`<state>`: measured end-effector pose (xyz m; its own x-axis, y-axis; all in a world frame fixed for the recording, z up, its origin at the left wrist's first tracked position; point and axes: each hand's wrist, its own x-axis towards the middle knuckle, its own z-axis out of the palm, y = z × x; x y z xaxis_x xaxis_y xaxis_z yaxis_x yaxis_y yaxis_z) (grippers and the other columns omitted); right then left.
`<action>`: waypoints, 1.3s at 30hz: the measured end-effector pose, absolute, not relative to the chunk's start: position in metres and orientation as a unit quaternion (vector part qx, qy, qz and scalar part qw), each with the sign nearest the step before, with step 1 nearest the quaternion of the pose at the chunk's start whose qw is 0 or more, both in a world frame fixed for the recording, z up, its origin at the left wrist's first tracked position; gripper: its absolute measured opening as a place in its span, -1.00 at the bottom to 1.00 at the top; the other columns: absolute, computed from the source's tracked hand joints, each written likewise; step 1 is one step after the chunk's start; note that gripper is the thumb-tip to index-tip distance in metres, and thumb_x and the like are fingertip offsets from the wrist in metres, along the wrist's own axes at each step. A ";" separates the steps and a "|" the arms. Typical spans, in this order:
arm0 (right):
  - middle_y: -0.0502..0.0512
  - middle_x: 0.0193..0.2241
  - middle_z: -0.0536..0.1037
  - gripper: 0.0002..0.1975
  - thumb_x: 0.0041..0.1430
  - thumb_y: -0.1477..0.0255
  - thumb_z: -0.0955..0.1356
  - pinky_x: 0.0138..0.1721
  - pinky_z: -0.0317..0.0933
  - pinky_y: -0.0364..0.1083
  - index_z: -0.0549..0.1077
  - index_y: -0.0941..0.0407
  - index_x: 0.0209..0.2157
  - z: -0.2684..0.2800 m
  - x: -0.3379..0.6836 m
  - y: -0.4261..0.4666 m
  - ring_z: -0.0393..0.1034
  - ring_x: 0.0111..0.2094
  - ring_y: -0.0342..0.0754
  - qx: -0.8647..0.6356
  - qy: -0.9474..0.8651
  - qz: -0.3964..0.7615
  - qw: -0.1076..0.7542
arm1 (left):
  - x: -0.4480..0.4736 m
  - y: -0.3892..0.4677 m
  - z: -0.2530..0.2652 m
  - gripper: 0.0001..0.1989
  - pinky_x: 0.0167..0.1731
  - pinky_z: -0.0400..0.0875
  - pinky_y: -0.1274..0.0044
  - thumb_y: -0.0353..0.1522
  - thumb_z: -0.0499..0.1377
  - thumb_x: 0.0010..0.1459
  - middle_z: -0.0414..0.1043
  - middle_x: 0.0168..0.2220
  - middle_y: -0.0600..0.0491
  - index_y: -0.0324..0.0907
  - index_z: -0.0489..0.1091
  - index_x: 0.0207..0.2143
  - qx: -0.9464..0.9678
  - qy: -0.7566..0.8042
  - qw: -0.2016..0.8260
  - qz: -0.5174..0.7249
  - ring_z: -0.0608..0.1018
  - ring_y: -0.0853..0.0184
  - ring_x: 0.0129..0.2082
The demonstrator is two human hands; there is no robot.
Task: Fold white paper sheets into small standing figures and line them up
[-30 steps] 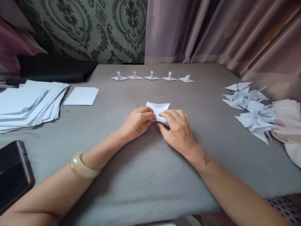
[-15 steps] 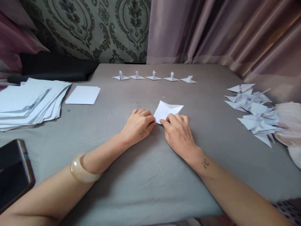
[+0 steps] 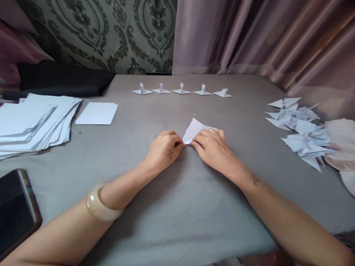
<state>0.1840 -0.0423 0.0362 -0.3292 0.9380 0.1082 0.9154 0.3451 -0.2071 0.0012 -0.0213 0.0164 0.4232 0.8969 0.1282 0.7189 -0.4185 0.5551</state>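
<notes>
A partly folded sheet of white paper (image 3: pixel 193 129) lies on the grey cloth between my hands. Its left corner is pinched between the thumb and fingers of my left hand (image 3: pixel 165 148). My right hand (image 3: pixel 213 146) grips the near edge, thumb and forefinger close together, and its fingers cover the paper's right side. Beyond them stands a row of several small folded paper figures (image 3: pixel 181 89), each with an upright piece on a flat base.
At the left lie a large stack of white paper (image 3: pixel 36 120), a smaller pile of square sheets (image 3: pixel 97 113) and a phone (image 3: pixel 16 210). A heap of folded paper pieces (image 3: pixel 302 129) sits at the right, beside a pale cloth (image 3: pixel 340 144). Curtains (image 3: pixel 235 37) hang behind.
My right hand has turned and shifted slightly right, now covering more of the paper's right side. The paper has tilted a little; my left hand keeps its pinch at the left corner.
</notes>
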 end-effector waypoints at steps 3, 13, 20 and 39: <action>0.08 -0.35 0.54 -0.75 0.29 0.41 0.25 -0.09 -0.06 -0.01 0.53 0.11 -0.38 0.045 0.182 -0.033 0.32 -0.19 -0.02 -0.575 -0.811 0.085 0.072 | 0.003 -0.021 0.018 -0.85 -0.33 0.34 0.49 -0.39 0.14 0.18 0.47 -0.29 0.00 -0.18 0.52 -0.36 0.798 0.515 0.235 0.204 0.47 0.32 -0.35; 0.03 -0.50 0.52 -0.76 0.18 0.45 0.23 -0.15 -0.02 -0.03 0.46 0.11 -0.49 0.062 0.178 -0.010 0.30 -0.42 -0.11 -0.585 -0.797 0.145 -0.027 | 0.006 -0.020 0.016 -0.83 -0.26 0.38 0.42 -0.40 0.10 0.18 0.42 -0.35 -0.04 -0.21 0.48 -0.39 0.789 0.534 0.232 0.196 0.45 0.26 -0.31; 0.02 -0.54 0.49 -0.80 0.10 0.48 0.23 -0.30 0.01 -0.07 0.42 0.09 -0.54 0.070 0.170 -0.002 0.25 -0.49 -0.12 -0.592 -0.790 0.138 -0.084 | 0.008 -0.018 0.014 -0.83 -0.27 0.36 0.43 -0.39 0.09 0.18 0.38 -0.38 -0.03 -0.22 0.45 -0.40 0.793 0.541 0.208 0.188 0.45 0.25 -0.29; 0.11 -0.51 0.53 -0.87 -0.02 0.50 0.29 -0.35 0.09 -0.09 0.49 0.10 -0.51 0.086 0.158 0.009 0.35 -0.47 -0.07 -0.603 -0.762 0.155 -0.177 | 0.005 -0.003 0.014 -0.95 -0.33 0.34 0.50 -0.46 0.15 0.05 0.36 -0.40 0.03 -0.19 0.39 -0.44 0.735 0.570 0.310 0.196 0.43 0.32 -0.34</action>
